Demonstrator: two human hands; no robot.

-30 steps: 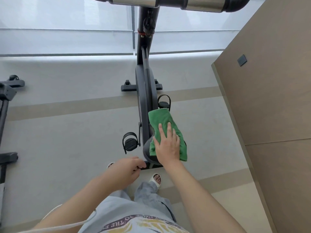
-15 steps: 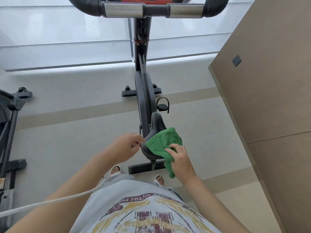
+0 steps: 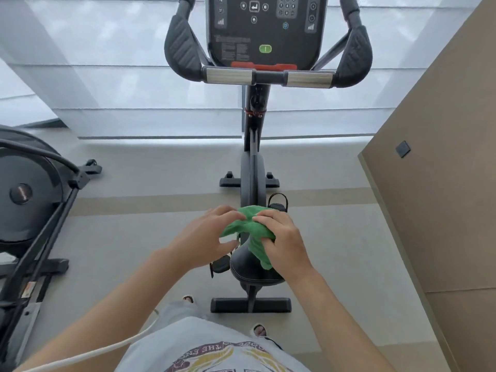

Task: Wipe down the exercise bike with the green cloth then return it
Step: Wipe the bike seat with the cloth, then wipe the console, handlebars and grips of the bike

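Here both hands [image 3: 206,237] [image 3: 284,238] bunch green cloth [image 3: 248,228] above saddle [image 3: 247,267].

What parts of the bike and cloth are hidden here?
Head view only:
- Console: top cut off by the frame edge; its small print is too tiny to read.
- Seat: front covered by the cloth and right hand.
- Cloth: part bunched inside both hands; left hand.

Both hands are holding the green cloth [image 3: 248,226] above the bike's black seat [image 3: 251,269]. The right hand [image 3: 285,240] is gripping it, and the left hand [image 3: 206,237] is pinching its edge.
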